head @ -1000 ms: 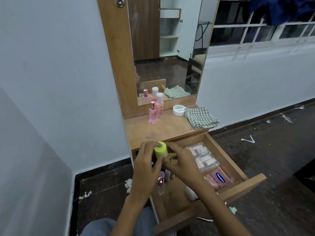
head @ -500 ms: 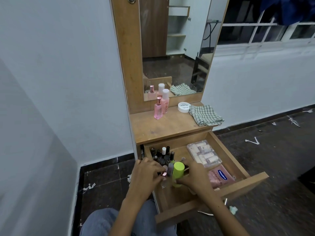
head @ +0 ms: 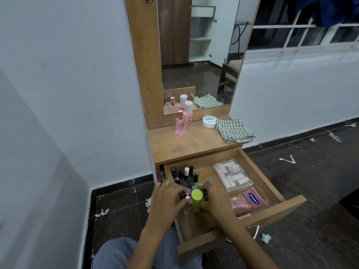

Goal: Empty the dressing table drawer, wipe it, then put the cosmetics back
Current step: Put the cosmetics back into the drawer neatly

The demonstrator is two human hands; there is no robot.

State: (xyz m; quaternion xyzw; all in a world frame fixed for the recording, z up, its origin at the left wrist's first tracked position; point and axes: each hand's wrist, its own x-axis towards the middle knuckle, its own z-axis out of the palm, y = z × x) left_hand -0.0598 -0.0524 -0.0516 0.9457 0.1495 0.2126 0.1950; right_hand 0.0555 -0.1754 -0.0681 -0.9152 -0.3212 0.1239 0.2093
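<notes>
Your left hand (head: 168, 200) and right hand (head: 214, 202) cupped around the lime-green bottle (head: 196, 201), standing upright mid-drawer (head: 272, 183), nail polish bottles (head: 185, 176) at the drawer's back-left corner, checked cloth (head: 234, 130) on the tabletop's right edge.

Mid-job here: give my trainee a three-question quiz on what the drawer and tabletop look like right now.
1. True or false: the checked cloth lies inside the drawer.
2. Which stands upright between the left hand and right hand? A) green-capped bottle B) white jar C) pink perfume bottle
3. Fill in: the clear box of small bottles sits in the drawer's ____ half, as the person sees it.

Key: 1 false, it is on the tabletop; 2 A; 3 right.
</notes>
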